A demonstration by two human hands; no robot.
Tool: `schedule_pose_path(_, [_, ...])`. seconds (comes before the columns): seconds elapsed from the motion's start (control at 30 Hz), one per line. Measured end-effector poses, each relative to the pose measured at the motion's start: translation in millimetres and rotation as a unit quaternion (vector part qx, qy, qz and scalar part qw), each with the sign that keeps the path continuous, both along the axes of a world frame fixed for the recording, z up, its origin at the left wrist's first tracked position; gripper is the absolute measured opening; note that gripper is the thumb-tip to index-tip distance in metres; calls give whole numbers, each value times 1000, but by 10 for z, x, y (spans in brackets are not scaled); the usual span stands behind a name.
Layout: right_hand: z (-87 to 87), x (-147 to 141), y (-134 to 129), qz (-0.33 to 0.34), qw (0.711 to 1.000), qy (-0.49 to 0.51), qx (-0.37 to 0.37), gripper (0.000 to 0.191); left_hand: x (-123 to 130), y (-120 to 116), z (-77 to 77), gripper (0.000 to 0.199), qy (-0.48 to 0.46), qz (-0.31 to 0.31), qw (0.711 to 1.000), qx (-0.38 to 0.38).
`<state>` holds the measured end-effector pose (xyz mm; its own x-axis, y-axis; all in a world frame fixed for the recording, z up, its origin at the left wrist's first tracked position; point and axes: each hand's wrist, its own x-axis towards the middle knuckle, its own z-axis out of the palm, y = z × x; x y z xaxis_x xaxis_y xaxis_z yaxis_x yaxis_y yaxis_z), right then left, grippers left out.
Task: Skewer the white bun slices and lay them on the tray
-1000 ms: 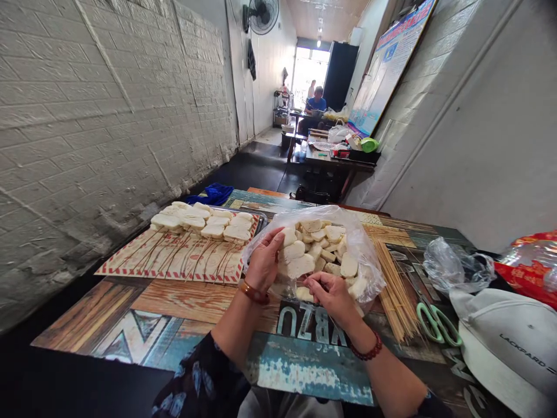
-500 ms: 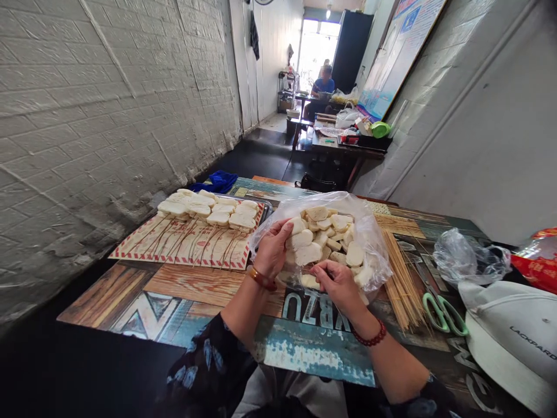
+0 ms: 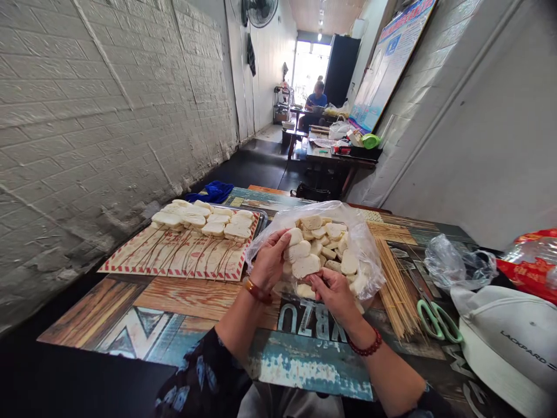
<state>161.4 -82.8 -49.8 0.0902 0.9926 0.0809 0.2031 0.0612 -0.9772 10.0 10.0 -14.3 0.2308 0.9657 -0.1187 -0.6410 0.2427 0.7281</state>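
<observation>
The left hand's (image 3: 270,261) fingers are closed on the upper left end of a short row of pale slices (image 3: 306,266), held over the plastic bag (image 3: 369,232). The right hand's (image 3: 321,283) thumb and forefinger are closed in a pinch at the near edge of the lowest slice in that row; they perhaps hold a thin stick too, but it is too small to be sure. Below and behind the row, loose slices (image 3: 335,230) fill the bag.

Left of the bag, a metal tray (image 3: 262,223) carries skewered slices (image 3: 213,219), their sticks lying over red-and-white edged paper (image 3: 126,258). A blue cloth (image 3: 216,191) lies beyond the tray, to the bag's far left. Just right of the bag is a bundle of skewers (image 3: 397,296), then green-handled scissors (image 3: 439,321), a crumpled clear bag (image 3: 452,261) and a pale cap (image 3: 507,342). Well beyond the bag, a person in blue (image 3: 317,100) sits at another table (image 3: 322,152).
</observation>
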Motion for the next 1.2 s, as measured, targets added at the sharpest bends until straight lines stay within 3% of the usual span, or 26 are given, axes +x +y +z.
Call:
schedule_pose_path(0.23, [22, 8, 12, -7, 998, 68, -16, 39, 4, 2, -4, 50, -36, 0, 999, 7])
schedule_pose_path(0.43, [-26, 18, 25, -3, 995, 99, -19, 40, 66, -87, 37, 47, -19, -84, 996, -8])
schedule_pose_path(1.0, [-6, 12, -12, 13, 994, 108, -31, 40, 63, -103, 60, 55, -13, -38, 999, -4])
schedule_pose_path(1.2, [-65, 46, -14, 17, 994, 100, -34, 37, 63, -112, 98, 56, -32, -56, 998, -15])
